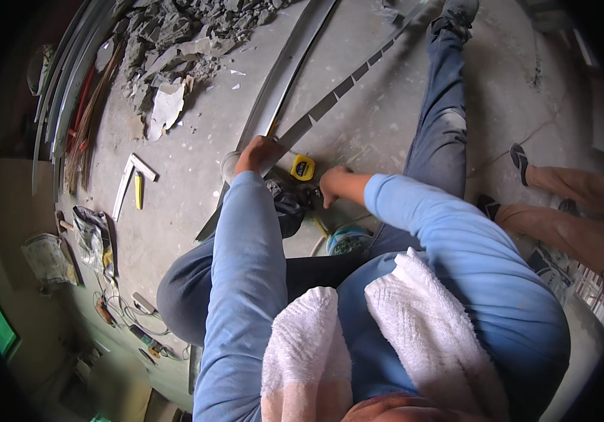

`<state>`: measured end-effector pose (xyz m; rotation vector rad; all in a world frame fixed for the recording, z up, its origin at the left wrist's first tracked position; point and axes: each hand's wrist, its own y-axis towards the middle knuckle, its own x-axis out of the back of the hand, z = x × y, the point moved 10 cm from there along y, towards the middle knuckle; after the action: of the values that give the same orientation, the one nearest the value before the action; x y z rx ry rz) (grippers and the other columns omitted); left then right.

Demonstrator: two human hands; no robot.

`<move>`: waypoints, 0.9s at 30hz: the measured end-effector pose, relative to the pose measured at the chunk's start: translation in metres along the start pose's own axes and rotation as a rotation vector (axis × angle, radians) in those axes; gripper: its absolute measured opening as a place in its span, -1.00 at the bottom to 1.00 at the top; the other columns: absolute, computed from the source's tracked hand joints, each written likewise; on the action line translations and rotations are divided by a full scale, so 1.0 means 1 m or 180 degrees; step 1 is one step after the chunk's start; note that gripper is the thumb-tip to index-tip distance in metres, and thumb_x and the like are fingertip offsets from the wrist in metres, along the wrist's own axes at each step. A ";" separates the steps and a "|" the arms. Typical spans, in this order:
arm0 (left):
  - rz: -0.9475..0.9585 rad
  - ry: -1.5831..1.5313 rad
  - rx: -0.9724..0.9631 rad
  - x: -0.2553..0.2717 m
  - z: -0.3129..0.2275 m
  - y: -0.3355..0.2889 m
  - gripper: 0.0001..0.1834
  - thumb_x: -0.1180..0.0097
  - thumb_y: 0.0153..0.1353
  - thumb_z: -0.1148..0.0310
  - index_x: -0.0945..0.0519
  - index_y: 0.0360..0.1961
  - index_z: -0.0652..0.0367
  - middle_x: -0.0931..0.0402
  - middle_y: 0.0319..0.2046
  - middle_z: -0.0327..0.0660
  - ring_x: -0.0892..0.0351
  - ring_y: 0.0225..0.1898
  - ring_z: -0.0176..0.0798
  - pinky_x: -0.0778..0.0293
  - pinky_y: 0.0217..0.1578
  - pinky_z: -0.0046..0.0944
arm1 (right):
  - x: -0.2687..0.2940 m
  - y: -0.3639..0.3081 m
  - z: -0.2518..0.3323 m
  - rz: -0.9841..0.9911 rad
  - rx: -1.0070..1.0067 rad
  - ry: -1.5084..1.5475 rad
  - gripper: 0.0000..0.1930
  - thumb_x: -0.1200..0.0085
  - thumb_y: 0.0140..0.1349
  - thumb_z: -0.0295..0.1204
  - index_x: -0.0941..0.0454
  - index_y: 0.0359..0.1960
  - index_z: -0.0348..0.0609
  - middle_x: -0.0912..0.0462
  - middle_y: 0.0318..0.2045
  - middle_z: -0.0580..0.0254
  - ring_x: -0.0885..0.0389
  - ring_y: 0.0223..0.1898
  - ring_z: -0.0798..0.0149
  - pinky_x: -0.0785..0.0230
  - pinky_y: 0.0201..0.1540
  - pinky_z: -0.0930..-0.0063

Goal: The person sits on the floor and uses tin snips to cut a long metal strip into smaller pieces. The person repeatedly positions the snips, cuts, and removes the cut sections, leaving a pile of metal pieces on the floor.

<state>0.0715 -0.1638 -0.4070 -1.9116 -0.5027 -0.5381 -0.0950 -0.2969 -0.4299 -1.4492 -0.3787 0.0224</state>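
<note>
My left hand (260,152) is closed around the near end of a long, thin metal strip (324,107) with cuts spaced along it. The strip runs up and right toward my outstretched foot. Just right of this hand, a yellow tape measure (303,168) lies on the floor. My right hand (333,185) has its fingers curled beside a dark object (309,195) below the tape measure; what it holds, if anything, is hidden. A wider metal channel (274,91) lies left of the strip, passing under my left hand.
Broken rubble (175,49) is heaped at the far left, near a bundle of long metal profiles (70,91). A square (128,179) and a yellow cutter knife (138,191) lie left. A power tool (146,341) with cords sits lower left. Another person's legs (562,204) are at right.
</note>
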 end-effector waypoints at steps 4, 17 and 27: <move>-0.0096 0.0437 -0.0501 -0.017 0.005 0.027 -0.67 -0.01 0.32 0.21 -0.70 -0.17 0.23 -0.69 -0.16 0.05 -0.73 -0.12 0.00 -0.59 -0.15 -0.08 | -0.012 0.006 0.027 -0.0507 -0.0046 0.0049 -0.04 -0.42 -0.05 0.11 -0.42 0.33 -0.25 -0.67 0.11 0.06 -0.67 0.12 0.01 -0.53 0.10 0.02; -0.2649 0.1719 -0.2278 -0.014 0.014 -0.020 -0.73 -0.10 0.10 0.60 -0.55 -0.26 -0.08 -0.49 -0.32 -0.31 -0.54 -0.20 -0.26 -0.48 -0.15 -0.29 | -0.013 0.030 0.054 -0.1847 0.0180 0.0478 -0.45 -0.17 0.04 -0.29 -0.55 0.03 -0.47 -0.71 -0.24 -0.23 -0.74 -0.21 -0.16 -0.57 -0.16 -0.06; -0.0304 0.0155 -0.1987 -0.087 0.051 0.092 -0.44 -0.02 0.07 0.67 -0.51 0.09 -0.14 -0.45 -0.15 -0.38 -0.47 -0.06 -0.39 -0.41 -0.03 -0.43 | -0.009 0.051 0.052 -0.1701 0.0251 0.1043 -0.72 -0.16 0.17 -0.22 -0.70 -0.15 -0.06 -0.73 -0.29 0.17 -0.70 -0.25 0.08 -0.52 -0.21 0.13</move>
<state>0.0599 -0.1603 -0.5432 -2.4636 -0.4243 -0.8772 -0.1064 -0.2419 -0.4778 -1.2099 -0.4768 -0.6164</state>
